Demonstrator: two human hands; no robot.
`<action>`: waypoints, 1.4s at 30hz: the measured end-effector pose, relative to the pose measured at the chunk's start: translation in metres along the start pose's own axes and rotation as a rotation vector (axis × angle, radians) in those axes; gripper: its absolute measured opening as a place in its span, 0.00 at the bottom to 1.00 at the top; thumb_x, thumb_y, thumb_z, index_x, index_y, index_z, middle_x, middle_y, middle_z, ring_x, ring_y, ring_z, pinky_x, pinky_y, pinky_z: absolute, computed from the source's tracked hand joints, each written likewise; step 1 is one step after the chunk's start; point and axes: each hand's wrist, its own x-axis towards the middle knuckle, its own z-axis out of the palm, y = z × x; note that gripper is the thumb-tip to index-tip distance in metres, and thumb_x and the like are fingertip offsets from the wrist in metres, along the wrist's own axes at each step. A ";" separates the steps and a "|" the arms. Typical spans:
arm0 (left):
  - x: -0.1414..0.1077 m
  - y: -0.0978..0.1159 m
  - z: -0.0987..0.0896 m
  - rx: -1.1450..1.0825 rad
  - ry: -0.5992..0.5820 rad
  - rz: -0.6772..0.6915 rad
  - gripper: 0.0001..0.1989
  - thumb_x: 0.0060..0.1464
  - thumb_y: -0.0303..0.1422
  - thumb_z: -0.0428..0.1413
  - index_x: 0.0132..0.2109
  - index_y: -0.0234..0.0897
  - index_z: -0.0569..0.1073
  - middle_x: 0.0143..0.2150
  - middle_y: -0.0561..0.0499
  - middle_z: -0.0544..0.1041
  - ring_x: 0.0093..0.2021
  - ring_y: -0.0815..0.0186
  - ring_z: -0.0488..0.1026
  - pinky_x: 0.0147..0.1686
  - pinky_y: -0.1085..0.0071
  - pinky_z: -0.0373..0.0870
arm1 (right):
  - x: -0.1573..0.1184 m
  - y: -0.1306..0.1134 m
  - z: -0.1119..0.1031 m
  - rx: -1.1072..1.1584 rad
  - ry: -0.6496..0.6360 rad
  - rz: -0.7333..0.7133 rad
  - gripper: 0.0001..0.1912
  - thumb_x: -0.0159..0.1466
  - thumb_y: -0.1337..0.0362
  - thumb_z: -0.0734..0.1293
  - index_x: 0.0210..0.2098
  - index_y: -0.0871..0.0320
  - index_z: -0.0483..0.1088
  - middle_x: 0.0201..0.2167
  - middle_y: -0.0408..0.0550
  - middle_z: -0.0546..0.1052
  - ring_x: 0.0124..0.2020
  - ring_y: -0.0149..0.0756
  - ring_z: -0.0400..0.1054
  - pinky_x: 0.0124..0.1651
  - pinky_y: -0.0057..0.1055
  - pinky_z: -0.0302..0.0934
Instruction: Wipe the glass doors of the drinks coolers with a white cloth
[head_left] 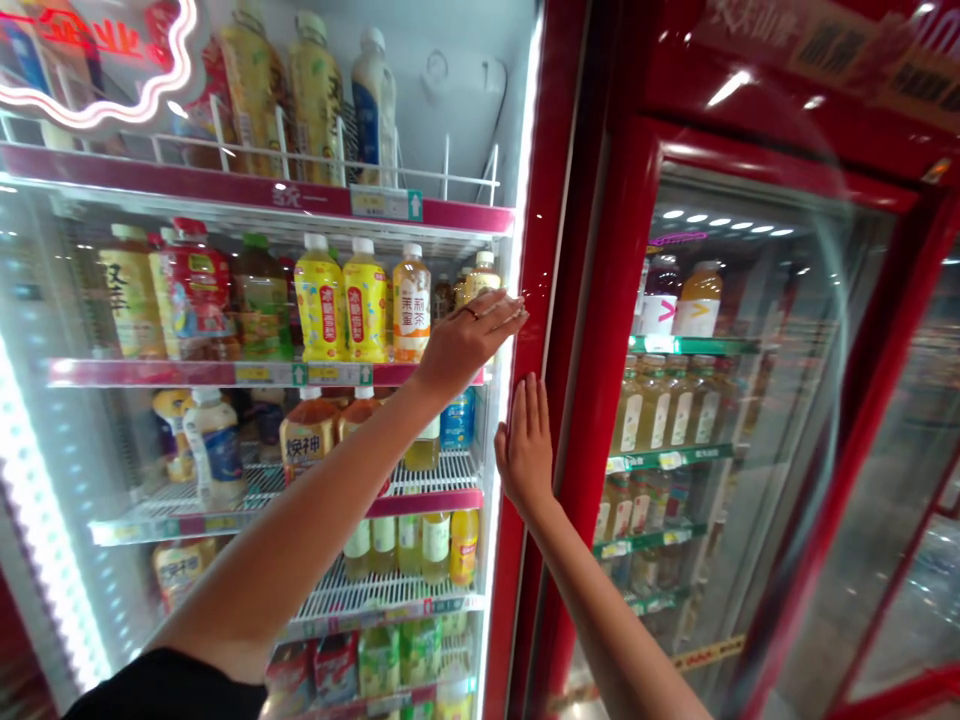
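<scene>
My left hand (474, 335) reaches across the open front of a lit drinks cooler. Its fingers are stretched out, the tips at the inner edge of the red door frame (546, 270); a ring is on one finger. A pale patch shows at the fingertips, and I cannot make out whether it is light or a thin white thing. Lower down, my right hand (529, 445) lies flat against the same red frame with its fingers pointing up. Behind the left hand stand an orange-labelled tea bottle (412, 305) and two yellow bottles (365, 300), untouched.
Wire shelves with pink price strips (300, 374) carry several rows of bottles. A neon sign (90, 60) glows at upper left. On the right stands a second red cooler behind glass, with green-edged shelves (667, 460) of bottles.
</scene>
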 end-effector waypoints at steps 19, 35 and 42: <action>0.006 -0.001 0.002 0.066 0.068 -0.042 0.30 0.69 0.19 0.52 0.74 0.41 0.69 0.68 0.47 0.79 0.73 0.54 0.70 0.69 0.50 0.77 | -0.010 -0.001 0.021 -0.145 0.086 0.032 0.39 0.80 0.60 0.54 0.83 0.59 0.31 0.83 0.60 0.50 0.84 0.51 0.39 0.78 0.58 0.54; -0.019 -0.008 -0.018 0.134 0.051 -0.056 0.33 0.67 0.17 0.52 0.74 0.43 0.67 0.68 0.49 0.79 0.73 0.56 0.71 0.70 0.49 0.77 | -0.010 -0.002 0.020 -0.118 0.129 0.000 0.39 0.79 0.61 0.57 0.82 0.62 0.34 0.82 0.61 0.50 0.84 0.49 0.38 0.79 0.54 0.52; -0.040 0.011 -0.019 0.165 -0.038 0.007 0.24 0.70 0.19 0.52 0.69 0.37 0.73 0.68 0.49 0.80 0.73 0.58 0.72 0.70 0.55 0.77 | -0.010 -0.005 0.018 -0.060 0.117 0.043 0.40 0.79 0.62 0.57 0.83 0.56 0.32 0.82 0.58 0.52 0.84 0.48 0.40 0.80 0.57 0.50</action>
